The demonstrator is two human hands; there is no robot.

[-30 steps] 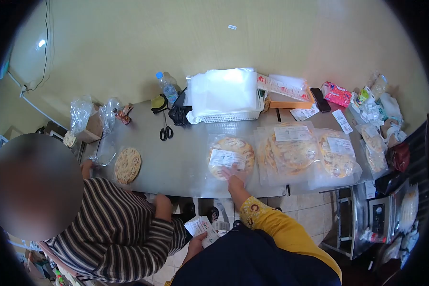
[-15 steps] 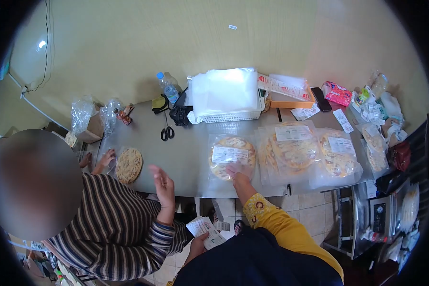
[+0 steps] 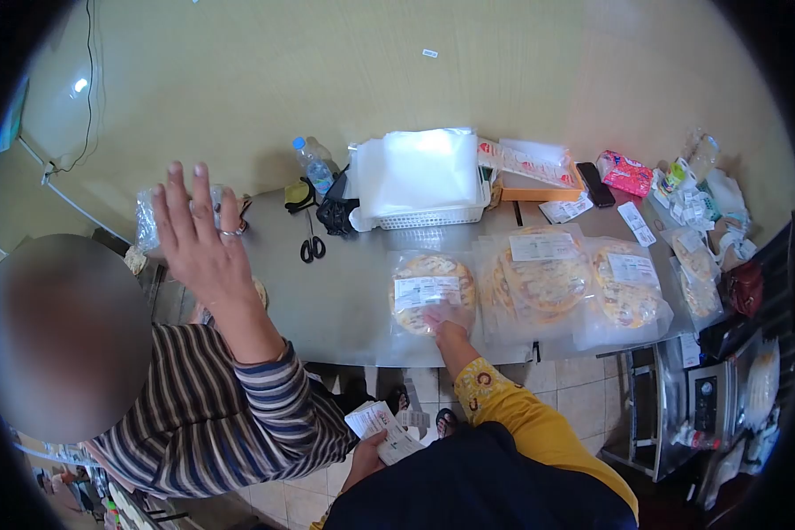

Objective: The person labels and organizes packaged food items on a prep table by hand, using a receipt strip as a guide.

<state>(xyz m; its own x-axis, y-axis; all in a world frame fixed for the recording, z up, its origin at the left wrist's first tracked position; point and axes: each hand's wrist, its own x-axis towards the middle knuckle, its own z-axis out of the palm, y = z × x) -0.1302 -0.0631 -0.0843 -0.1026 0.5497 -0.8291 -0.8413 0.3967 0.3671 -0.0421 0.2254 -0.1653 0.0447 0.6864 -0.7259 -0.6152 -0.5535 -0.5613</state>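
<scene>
My left hand (image 3: 370, 453) is closed on a stack of printed labels (image 3: 387, 430) low in front of my body. Reaching over the table, my right hand (image 3: 449, 320) rests on the lower part of a bagged pizza (image 3: 414, 317), just below its white label (image 3: 427, 292); the fingers look spread and hold nothing. To the right lie more bagged pizzas (image 3: 548, 287) with labels, overlapping one another, and another labelled one (image 3: 629, 281) beside them.
A co-worker in a striped top (image 3: 212, 406) stands at the left, one hand (image 3: 205, 256) raised. Scissors (image 3: 312, 249), a bottle (image 3: 312, 166), a white basket (image 3: 433, 215), an orange box (image 3: 539, 193) and a phone (image 3: 595, 185) lie along the table's back.
The co-worker's raised hand has moved up and left, now covering most of the unbagged pizza at the left. My hands have hardly moved.
</scene>
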